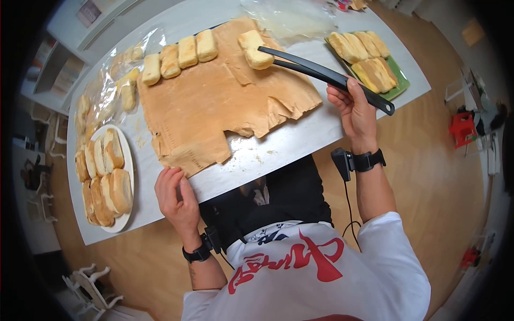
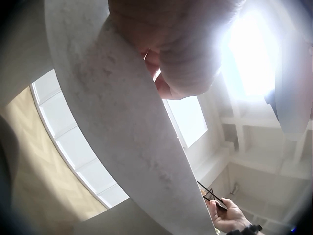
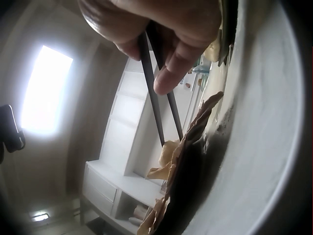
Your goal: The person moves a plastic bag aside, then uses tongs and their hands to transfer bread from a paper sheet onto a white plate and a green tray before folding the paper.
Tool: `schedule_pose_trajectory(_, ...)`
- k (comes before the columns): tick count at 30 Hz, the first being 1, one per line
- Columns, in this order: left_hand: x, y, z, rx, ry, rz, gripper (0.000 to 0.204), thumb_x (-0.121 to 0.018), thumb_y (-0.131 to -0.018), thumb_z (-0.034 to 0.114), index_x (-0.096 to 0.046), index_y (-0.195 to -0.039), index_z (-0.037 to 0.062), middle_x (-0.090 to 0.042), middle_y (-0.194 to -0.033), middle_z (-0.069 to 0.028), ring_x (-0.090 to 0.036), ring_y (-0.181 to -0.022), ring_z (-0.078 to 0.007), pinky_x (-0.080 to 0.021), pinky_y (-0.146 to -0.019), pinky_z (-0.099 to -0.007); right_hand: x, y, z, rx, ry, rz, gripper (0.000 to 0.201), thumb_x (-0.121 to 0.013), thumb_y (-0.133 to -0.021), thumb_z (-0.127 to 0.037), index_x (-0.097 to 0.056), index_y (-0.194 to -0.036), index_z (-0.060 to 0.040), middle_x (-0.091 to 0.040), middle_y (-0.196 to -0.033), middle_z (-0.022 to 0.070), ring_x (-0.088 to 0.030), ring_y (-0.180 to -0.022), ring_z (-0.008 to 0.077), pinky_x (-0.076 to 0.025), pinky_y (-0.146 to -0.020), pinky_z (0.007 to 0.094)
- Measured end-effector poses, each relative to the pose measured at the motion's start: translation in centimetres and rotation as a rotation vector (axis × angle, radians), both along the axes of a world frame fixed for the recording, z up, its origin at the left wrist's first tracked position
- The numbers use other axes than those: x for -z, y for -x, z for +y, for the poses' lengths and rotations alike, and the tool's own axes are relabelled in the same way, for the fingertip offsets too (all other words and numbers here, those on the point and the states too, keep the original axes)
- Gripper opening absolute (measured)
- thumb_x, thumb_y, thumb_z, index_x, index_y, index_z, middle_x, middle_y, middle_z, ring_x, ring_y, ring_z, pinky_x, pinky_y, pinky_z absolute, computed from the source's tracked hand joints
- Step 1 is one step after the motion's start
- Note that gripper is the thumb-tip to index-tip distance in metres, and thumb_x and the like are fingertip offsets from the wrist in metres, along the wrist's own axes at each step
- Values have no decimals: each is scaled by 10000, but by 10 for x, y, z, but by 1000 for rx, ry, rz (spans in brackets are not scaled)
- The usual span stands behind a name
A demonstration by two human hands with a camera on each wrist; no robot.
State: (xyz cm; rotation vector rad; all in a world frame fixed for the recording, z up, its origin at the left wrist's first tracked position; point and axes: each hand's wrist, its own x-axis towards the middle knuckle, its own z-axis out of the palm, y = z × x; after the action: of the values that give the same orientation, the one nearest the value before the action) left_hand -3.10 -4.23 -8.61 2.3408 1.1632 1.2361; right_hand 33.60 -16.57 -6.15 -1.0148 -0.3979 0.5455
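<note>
Left hand [image 1: 174,195] lay flat, fingers straight, on the table's [image 1: 278,147] near edge, pinning the brown paper [image 1: 214,101] (against sliding). Right hand [image 1: 356,109] gripped black tongs [image 1: 321,75], clamping a bread roll [image 1: 255,49] near the far edge.

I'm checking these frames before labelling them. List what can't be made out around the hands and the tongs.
- Left wrist view: the left hand is a close blur and window glare washes out the rest; the table edge hides the tabletop.
- Right wrist view: the right hand blocks the tongs handle; their tips and the bread roll are out of sight.
- Head view: the items at the table's far end, cut by the top edge, are unreadable.
</note>
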Motion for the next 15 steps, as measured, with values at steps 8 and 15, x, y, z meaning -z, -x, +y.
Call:
schedule_pose_trajectory(8,11,0,1,-11,22,7,150,-591,-875,-53,-652,-1005,-11,-657,-1089,-134,-586,-1107,-310,-456,-964,-387,1,-24,-41,64,-51,47,269,-590,-964,-173,-583,-1124,44,-692,-953,189,-714,-824,240,-612,-742,328)
schedule_pose_trajectory(15,20,1,2,-17,101,-39,217,-569,-896,-50,-634,-1100,-14,-610,-1161,-137,-578,-1083,-252,-457,-948,-350,5,-73,-107,199,-99,-5,264,-588,-953,-190,-596,-1083,39,-697,-958,198,-716,-821,236,-616,-725,321)
